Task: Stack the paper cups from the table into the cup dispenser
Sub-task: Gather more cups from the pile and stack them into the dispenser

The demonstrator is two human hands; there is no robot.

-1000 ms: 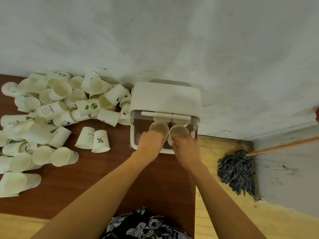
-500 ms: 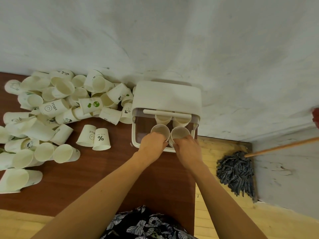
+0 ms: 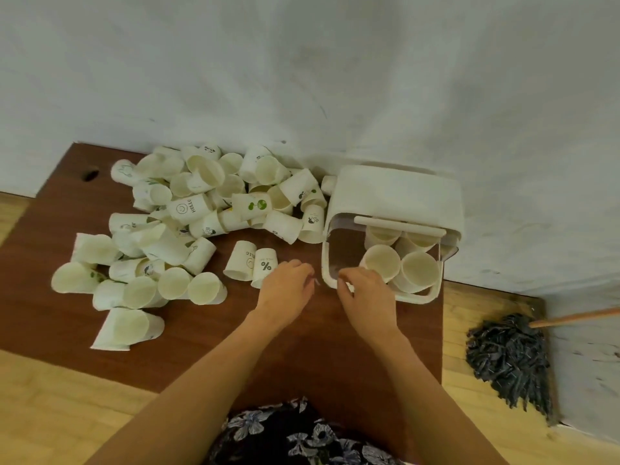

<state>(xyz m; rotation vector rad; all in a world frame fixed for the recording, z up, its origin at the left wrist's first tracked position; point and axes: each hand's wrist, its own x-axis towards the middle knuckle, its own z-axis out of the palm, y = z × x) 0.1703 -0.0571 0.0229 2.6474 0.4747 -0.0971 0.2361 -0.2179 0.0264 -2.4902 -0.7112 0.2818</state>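
Having left two cups [image 3: 401, 268] standing in the dispenser [image 3: 396, 196], the left hand [image 3: 288, 285] and right hand [image 3: 364, 292] drew back empty with loose fingers, so the pile of cups [image 3: 188, 226] on the table [image 3: 201, 340] waited next.

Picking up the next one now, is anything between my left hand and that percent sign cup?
Nothing visible. The left hand hangs right beside the percent-sign cup, which stands upside down on the table, with no cup between them.
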